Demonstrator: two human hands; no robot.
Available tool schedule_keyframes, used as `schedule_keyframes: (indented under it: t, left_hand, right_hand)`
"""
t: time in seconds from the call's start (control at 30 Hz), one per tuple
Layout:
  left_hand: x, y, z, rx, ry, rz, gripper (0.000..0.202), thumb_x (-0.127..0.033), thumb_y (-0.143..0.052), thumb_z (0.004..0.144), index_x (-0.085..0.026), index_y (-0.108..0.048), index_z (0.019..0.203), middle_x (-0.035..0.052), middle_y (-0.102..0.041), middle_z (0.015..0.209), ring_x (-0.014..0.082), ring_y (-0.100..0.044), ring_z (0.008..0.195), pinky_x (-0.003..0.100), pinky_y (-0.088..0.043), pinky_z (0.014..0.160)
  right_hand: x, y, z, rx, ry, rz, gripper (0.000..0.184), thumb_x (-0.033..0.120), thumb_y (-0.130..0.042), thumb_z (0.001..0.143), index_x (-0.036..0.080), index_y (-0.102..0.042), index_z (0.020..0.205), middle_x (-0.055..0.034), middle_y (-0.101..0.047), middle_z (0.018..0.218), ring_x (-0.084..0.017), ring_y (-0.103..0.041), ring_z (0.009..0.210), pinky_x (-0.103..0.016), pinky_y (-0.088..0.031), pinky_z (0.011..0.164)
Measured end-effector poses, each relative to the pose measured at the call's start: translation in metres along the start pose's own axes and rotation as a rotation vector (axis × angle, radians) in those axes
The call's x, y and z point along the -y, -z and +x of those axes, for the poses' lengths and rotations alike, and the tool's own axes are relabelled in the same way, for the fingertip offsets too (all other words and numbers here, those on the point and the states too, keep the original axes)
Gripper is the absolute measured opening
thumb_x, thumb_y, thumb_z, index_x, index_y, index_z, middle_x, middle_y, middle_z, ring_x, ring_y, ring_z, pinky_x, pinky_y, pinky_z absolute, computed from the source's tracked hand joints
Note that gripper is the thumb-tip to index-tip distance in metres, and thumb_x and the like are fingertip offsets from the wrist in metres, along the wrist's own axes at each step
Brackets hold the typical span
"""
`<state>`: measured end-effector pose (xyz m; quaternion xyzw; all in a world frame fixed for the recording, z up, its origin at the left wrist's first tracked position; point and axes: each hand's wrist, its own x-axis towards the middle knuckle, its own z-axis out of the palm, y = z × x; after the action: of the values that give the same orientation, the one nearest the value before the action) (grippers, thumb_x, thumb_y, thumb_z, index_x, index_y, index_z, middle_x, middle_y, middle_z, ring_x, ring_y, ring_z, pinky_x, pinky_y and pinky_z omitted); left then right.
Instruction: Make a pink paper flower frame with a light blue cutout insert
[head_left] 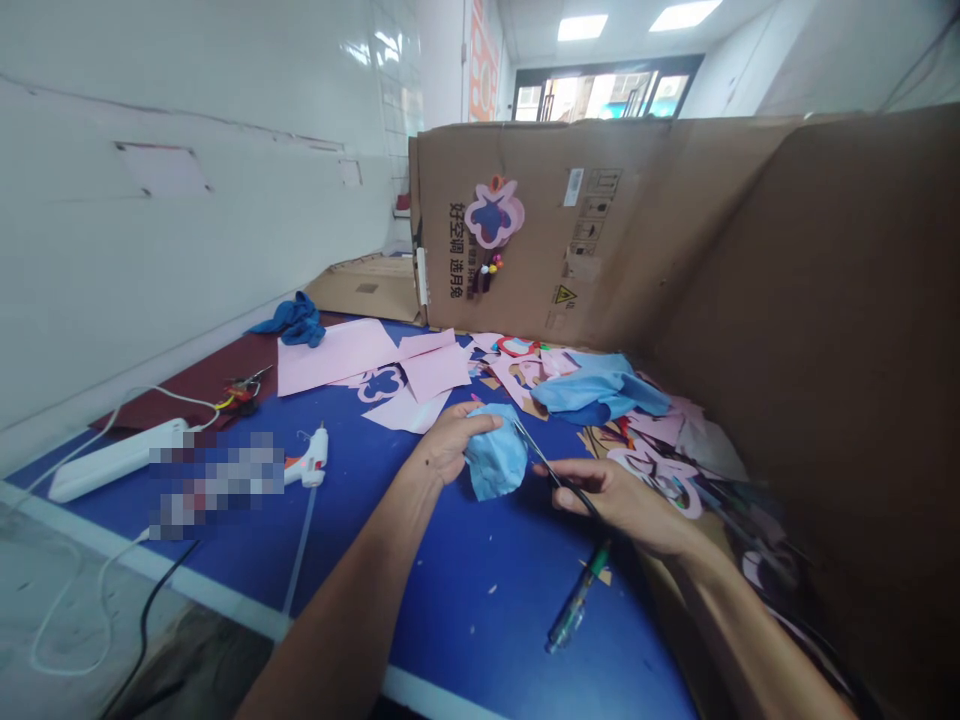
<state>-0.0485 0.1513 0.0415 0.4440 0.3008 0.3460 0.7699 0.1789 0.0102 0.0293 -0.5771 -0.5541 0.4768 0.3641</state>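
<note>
My left hand [450,440] pinches a small piece of light blue fabric [496,465] by its upper left side, above the blue table [450,580]. A pair of scissors [551,468] with dark handles is in my right hand [622,500], fingers around the handles. The blades point up and left and reach the right edge of the fabric; whether they cut into it I cannot tell. Below my right hand lies a clear pen with a green grip [579,598]. Behind the hands, a larger piece of light blue fabric [600,388] rests crumpled on paper scraps.
Pink paper sheets [337,352] and cut scraps cover the back of the table. To the left are a glue gun [307,460], a white power strip [120,460] with cords, and a dark blue cloth [296,320]. Tall cardboard [637,240] walls the back and right; a flower-shaped ornament [511,205] hangs there.
</note>
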Motion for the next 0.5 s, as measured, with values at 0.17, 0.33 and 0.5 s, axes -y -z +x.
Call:
schedule_keyframes:
  t: [0.17,0.33,0.5]
  left_hand:
    - [0.0011,0.0003,0.0004,0.022,0.017,0.020,0.033,-0.026,-0.093,0.060,-0.013,-0.075,0.085,0.0044,-0.073,0.077,0.0136,-0.064,0.063,0.027,-0.048,0.065]
    - [0.0027,0.0010,0.0007,0.023,0.039,0.038,0.034,-0.026,-0.094,0.060,-0.013,-0.075,0.086,0.0046,-0.073,0.079,0.0147,-0.065,0.066,0.029,-0.048,0.068]
    - [0.0034,-0.0003,0.0001,0.026,0.038,0.044,0.033,-0.026,-0.094,0.060,-0.014,-0.073,0.082,0.0028,-0.070,0.075,0.0133,-0.064,0.064,0.028,-0.047,0.067]
  right_hand:
    - [0.0006,0.0008,-0.0001,0.002,0.012,-0.017,0.065,0.066,-0.090,0.077,0.025,-0.085,0.128,-0.0070,-0.081,0.098,-0.027,-0.068,0.091,-0.039,-0.058,0.084]
    - [0.0013,0.0005,0.0002,0.009,0.012,-0.016,0.064,0.064,-0.090,0.078,0.025,-0.085,0.128,-0.0067,-0.081,0.098,-0.027,-0.069,0.091,-0.039,-0.058,0.084]
    - [0.0020,-0.0008,0.0005,0.004,0.019,-0.002,0.063,0.064,-0.089,0.078,0.025,-0.085,0.127,-0.0069,-0.081,0.098,-0.027,-0.069,0.093,-0.040,-0.059,0.086]
